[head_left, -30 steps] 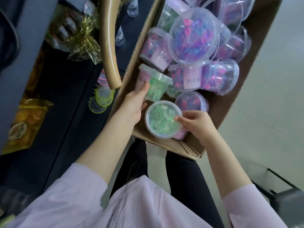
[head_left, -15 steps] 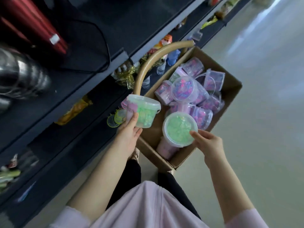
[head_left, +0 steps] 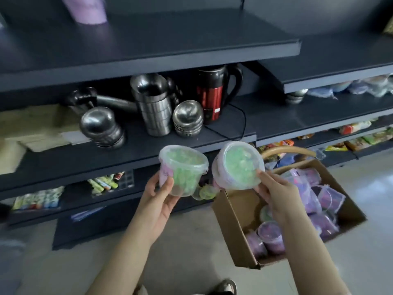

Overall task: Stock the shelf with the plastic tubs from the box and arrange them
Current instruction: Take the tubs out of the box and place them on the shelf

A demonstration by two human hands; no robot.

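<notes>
Though my forearms run off the bottom edge and only the toe of one dark shoe [head_left: 226,286] shows between them, both hands are in plain sight, held apart, each clamped on a tub of its own. My left hand [head_left: 158,201] grips a clear round plastic tub of green pieces with a pink label [head_left: 182,169]. The thumb lies across its front and the fingers are hidden behind it. It stands nearly upright above my palm.

My right hand [head_left: 276,196] holds a second clear plastic tub of green pieces [head_left: 239,165], tilted so its lid faces me. My thumb is on the rim and the other fingers are out of sight underneath. The two tubs sit side by side between my hands, and whether they touch I cannot tell.

Below and to the right of my right hand, an open brown cardboard box [head_left: 231,226] sits on the floor, partly covered by my wrist. Inside it lie blurred clear tubs with purple contents [head_left: 270,233], too smeared to count.

Beyond both tubs runs a dark shelf board [head_left: 106,158]. Farther back, above my left hand, stand stacked steel cups [head_left: 155,109], stacked steel bowls [head_left: 188,118] and a red-and-black kettle [head_left: 212,92].
</notes>
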